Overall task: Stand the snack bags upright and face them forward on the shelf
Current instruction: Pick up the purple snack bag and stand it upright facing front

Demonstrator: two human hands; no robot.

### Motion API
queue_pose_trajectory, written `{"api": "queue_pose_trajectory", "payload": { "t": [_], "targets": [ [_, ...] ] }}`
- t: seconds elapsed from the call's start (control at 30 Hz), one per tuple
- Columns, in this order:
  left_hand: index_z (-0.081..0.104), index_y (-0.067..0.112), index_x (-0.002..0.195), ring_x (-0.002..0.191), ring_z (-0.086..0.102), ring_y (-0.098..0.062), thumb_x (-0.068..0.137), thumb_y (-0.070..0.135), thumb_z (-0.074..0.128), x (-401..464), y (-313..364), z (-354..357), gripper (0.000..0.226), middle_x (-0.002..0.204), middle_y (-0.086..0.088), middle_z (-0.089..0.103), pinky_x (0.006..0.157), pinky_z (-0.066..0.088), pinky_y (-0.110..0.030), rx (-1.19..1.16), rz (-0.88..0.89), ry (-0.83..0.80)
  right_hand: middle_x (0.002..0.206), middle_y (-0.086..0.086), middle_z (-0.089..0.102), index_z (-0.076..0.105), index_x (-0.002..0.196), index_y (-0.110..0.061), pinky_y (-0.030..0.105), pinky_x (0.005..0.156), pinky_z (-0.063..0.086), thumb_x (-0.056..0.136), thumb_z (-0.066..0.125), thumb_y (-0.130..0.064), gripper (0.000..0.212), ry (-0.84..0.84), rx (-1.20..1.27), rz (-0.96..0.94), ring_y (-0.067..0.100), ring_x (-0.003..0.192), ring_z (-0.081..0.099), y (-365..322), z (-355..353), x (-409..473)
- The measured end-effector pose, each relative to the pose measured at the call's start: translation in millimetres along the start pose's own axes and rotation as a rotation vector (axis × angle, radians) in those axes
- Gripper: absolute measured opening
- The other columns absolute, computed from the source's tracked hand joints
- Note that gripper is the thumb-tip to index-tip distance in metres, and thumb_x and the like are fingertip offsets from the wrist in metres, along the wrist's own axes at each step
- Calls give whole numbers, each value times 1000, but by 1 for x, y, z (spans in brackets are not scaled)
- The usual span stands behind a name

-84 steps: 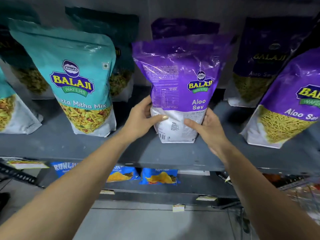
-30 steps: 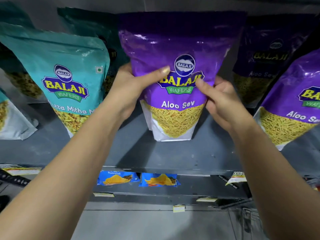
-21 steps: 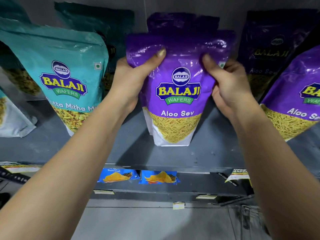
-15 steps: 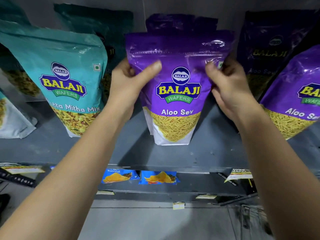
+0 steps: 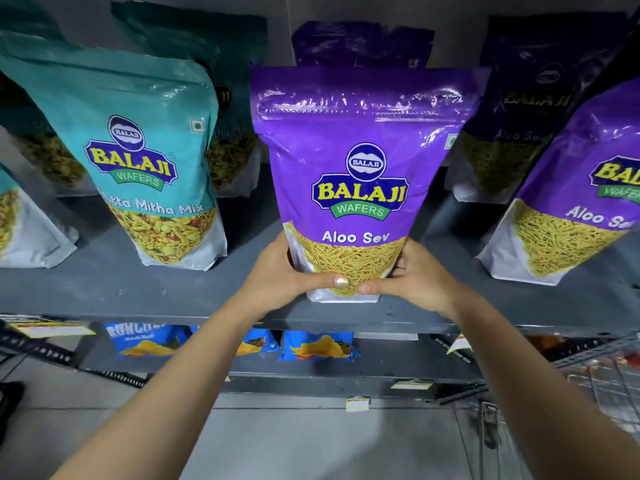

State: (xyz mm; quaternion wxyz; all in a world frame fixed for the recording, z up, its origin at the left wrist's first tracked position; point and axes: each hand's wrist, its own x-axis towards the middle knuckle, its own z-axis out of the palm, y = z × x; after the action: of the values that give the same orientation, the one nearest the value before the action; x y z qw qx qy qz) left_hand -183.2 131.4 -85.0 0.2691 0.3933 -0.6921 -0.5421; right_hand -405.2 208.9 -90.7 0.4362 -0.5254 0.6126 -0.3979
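A purple Aloo Sev bag [image 5: 360, 174] stands upright near the front edge of the grey shelf [image 5: 104, 289], its printed front toward me. My left hand [image 5: 280, 275] grips its lower left corner, thumb across the front. My right hand [image 5: 415, 277] grips the lower right corner, thumb meeting the other at the bag's base. A teal Mitha Mix bag [image 5: 138, 161] stands front-facing to the left. Another purple Aloo Sev bag [image 5: 575, 202] leans at the right.
More teal bags [image 5: 207, 57] and purple bags [image 5: 530, 109] stand in shadow at the shelf back. A partly cut-off bag [image 5: 20, 230] sits at far left. Blue chip packets [image 5: 318, 346] lie on the lower shelf. A wire cart [image 5: 602, 375] is at lower right.
The bag was turned from back-facing to front-facing. Both hands slid from its upper sides down to its base, and the bag now sits closer to the front edge.
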Motion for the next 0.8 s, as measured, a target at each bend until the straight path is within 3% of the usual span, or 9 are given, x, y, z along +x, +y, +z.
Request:
{"api": "queue_pose_trajectory", "payload": {
  "t": [0.1,0.23,0.43,0.57,0.7,0.8],
  "targets": [
    [59,28,119,98,68,6,54,40,90,-9,2,2,72,108,18,74,75,53,-9,-8,-13,-8,102,-14,79,61,115,-24,15,78,56,66,88,3,63,-3,3,0,0,98,73,1,3,-10],
    [57,31,119,97,67,9,56,37,91,-13,3,3,72,108,19,73,72,52,-7,-5,-33,-9,115,0,77,57,128,-12,23,84,59,66,89,1,72,9,24,17,10,107,73,3,5,-16],
    [55,31,122,99,67,9,55,42,91,-13,5,2,77,112,19,72,73,52,-8,-3,-27,-31,124,0,73,53,131,-21,40,98,57,64,92,-9,78,26,32,42,15,115,70,7,5,-17],
    [53,29,125,104,67,2,61,34,92,-13,2,2,75,116,16,71,86,55,-20,18,-24,-27,125,1,72,52,130,-21,39,99,56,62,93,-13,80,48,40,34,15,115,70,8,7,-22],
    [53,31,125,105,67,-1,61,37,92,-14,1,3,75,115,16,71,89,56,-26,15,-22,-14,124,-2,71,52,126,-28,35,95,57,54,94,-22,84,69,82,22,17,116,69,9,10,-25],
    [47,33,131,113,64,-3,59,38,93,-16,-3,0,86,123,16,67,94,54,-30,-18,-21,-18,128,-4,67,41,139,-36,38,97,54,53,96,-22,103,158,100,-31,21,122,65,9,11,-32]
  ]
}}
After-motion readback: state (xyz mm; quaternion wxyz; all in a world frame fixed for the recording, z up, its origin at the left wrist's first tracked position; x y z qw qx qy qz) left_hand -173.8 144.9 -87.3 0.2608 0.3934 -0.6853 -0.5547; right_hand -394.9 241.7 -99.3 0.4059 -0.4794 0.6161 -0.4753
